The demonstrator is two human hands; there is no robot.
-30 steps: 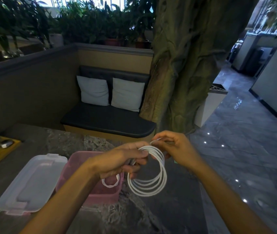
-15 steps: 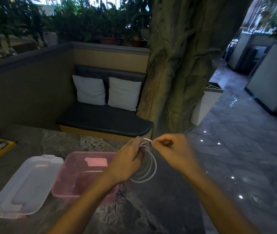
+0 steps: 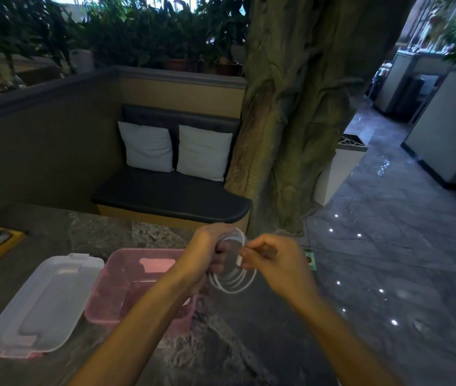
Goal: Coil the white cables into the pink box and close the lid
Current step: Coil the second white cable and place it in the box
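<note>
Held up just right of the pink box (image 3: 137, 285), above its near right corner: a white cable coil (image 3: 233, 280), wound tighter and smaller than a second before, when broad loops hung low between both hands. Left hand (image 3: 207, 257) closed around the gathered loops at their upper edge, fingers curled through the ring. Right hand (image 3: 274, 263) pinched shut on the cable's plug end (image 3: 239, 259), thumb and forefinger pressed close against the bundle. Judged from that shrinkage: winding nearly finished, tail about to be tucked, coil not yet dropped inside. Box interior seen mostly bare, translucent pink plastic with rounded corners and a paler pink rectangle on its far wall; nothing white made out within, though partly hidden behind the left forearm. Left of the box and just beside it, upturned: the clear lid (image 3: 40, 305), frosted, rounded-rectangular, with pink latch tabs at its near edge. Beneath the box: a dark stone table (image 3: 235, 344), polished, veined in grey. Cable thin, smooth, springy-looking, likely to uncoil if released loosely.
</note>
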